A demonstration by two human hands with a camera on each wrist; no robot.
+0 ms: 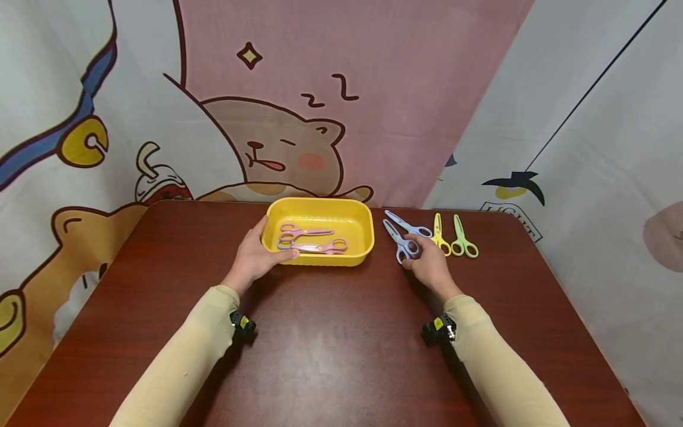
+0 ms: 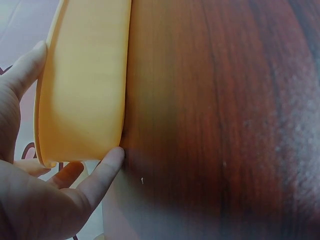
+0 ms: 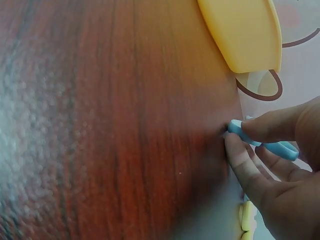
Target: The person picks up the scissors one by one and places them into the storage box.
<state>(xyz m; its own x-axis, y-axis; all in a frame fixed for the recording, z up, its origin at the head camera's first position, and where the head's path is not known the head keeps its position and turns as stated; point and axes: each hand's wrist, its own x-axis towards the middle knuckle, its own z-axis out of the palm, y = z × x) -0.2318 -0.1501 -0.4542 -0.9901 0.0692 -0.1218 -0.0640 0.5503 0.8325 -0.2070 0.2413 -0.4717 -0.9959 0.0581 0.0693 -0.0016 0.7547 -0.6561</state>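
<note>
My left hand (image 1: 256, 253) grips the left end of a yellow plastic bin (image 1: 365, 242), thumb on its front rim and fingers round the outer side. The left wrist view has the fingers (image 2: 102, 175) at the bin's lower corner. Inside lie pink scissors (image 1: 312, 232) and, nearer the front, another pink-handled pair (image 1: 333, 247) with a bit of blue handle (image 1: 283, 245) beside it. Right of the bin, my right hand (image 1: 429, 264) pinches a handle loop of blue scissors (image 1: 393, 232) at the table surface. In the right wrist view, thumb and finger meet on the blue handle (image 3: 240, 130).
Behind the held pair lies a second blue pair of scissors (image 1: 402, 222). Yellow scissors (image 1: 438, 228) and green scissors (image 1: 459, 231) lie farther right. A cartoon-printed cloth (image 1: 405, 89) hangs along the back edge of the brown table (image 1: 331, 356).
</note>
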